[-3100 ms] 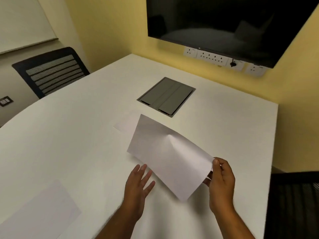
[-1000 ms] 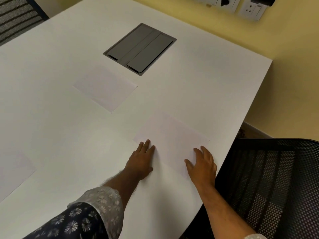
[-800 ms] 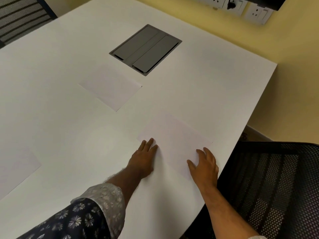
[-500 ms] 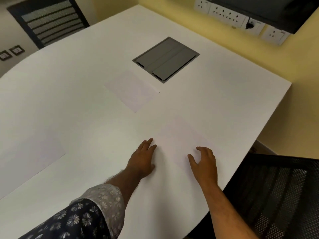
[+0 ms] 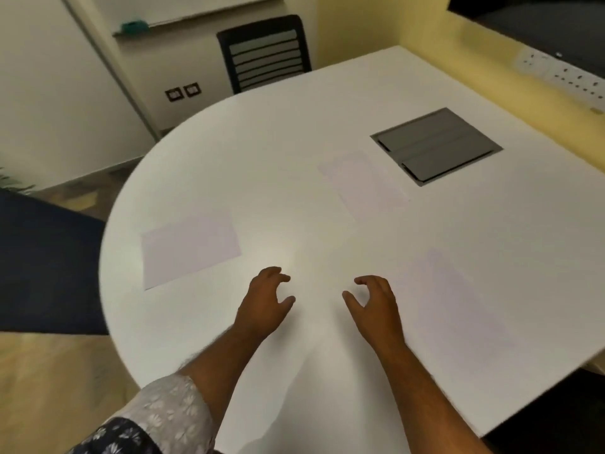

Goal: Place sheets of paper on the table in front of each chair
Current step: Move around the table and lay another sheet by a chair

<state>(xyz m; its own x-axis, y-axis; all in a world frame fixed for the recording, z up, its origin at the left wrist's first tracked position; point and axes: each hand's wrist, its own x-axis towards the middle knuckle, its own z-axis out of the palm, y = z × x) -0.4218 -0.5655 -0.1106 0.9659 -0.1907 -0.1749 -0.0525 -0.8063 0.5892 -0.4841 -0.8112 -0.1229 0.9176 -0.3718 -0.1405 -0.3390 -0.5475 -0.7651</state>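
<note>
White table (image 5: 294,132) with three sheets lying flat on it

One sheet (image 5: 191,249) lies near the rounded left edge, a second (image 5: 363,183) sits mid-table just beside a grey hatch (image 5: 435,145) set flush in the top, and a third (image 5: 458,309), faint against the white, lies near the right edge, well apart from the others.

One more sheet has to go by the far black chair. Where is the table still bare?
The white table is bare between the black chair and the middle sheet. Also bare: beyond the grey hatch. Sheets occupy the left, middle and right.
</note>
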